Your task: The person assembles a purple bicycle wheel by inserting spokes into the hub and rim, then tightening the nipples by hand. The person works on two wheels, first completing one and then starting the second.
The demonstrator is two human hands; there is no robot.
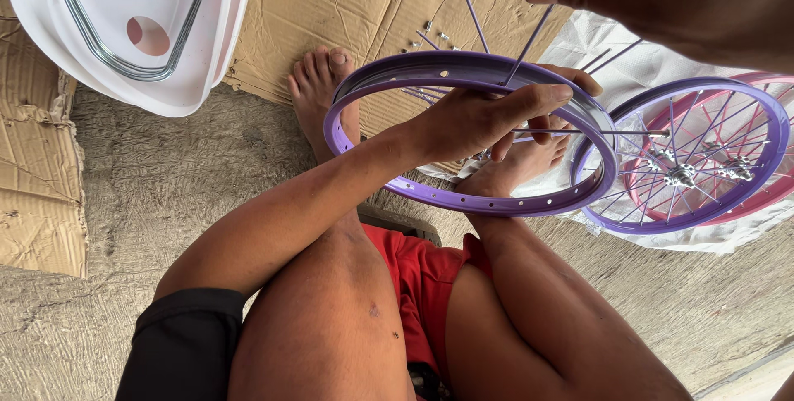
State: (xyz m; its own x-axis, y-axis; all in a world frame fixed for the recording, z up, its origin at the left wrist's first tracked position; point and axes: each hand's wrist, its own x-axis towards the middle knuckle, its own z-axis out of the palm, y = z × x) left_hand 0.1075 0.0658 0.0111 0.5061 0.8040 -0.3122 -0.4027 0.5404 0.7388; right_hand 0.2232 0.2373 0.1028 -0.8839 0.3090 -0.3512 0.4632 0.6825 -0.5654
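Rough concrete floor (124, 202) and creased cardboard (347, 4) lie under you. Your left hand (484, 116) is closed on the far edge of the purple rim (463, 202), which hangs over your bare feet. Your right hand (662, 0), close to the lens, pinches a thin spoke (529, 41) that slants down to the rim. Keep the rim steady and line the spoke squarely with its hole. Finished wheels (686, 169), glossy purple and pink, lie just right on white sheeting.
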